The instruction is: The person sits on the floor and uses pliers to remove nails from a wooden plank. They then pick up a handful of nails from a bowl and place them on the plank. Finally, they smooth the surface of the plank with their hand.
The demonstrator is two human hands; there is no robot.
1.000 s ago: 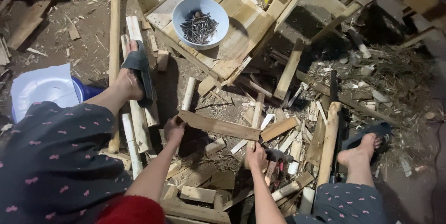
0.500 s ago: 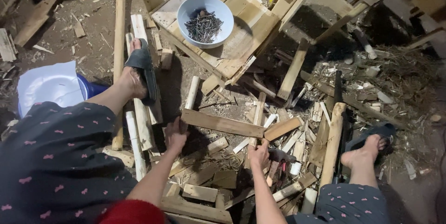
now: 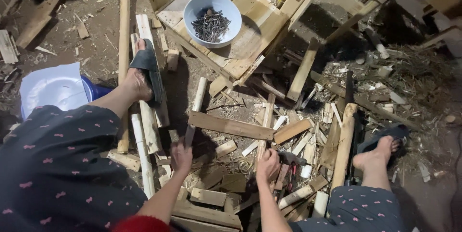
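Down low, fingers first: the left hand [image 3: 181, 156] is curling its fingers around the near end of a narrow wooden stick [image 3: 190, 133], clenched on it. The right hand [image 3: 267, 164] is closing around a hammer [image 3: 291, 158] whose dark head is jutting to the right of the knuckles; the grip looks tight, though the handle is mostly hidden under the palm.

A flat wooden slat [image 3: 231, 125] is lying just beyond both hands, its long axis running left to right and tipping slightly down toward the right. Its right end is touching a shorter board [image 3: 292, 131] that is angling up to the right. The stick in the left hand is pointing away from the person, toward the slat's left end.

Both forearms are reaching forward from the bottom edge, the left in a red cuff, elbows bent, hands well apart.

Surface: a dirt floor [image 3: 103, 30] littered with offcuts, splinters and shavings. A wooden pallet [image 3: 260, 25] is sitting toward the far middle, carrying a pale blue bowl [image 3: 195, 9] of dark nails [image 3: 211, 25]. A blue bucket with a white lid [image 3: 53, 87] is standing at the left. The person's sandalled feet are resting on timber on either side.
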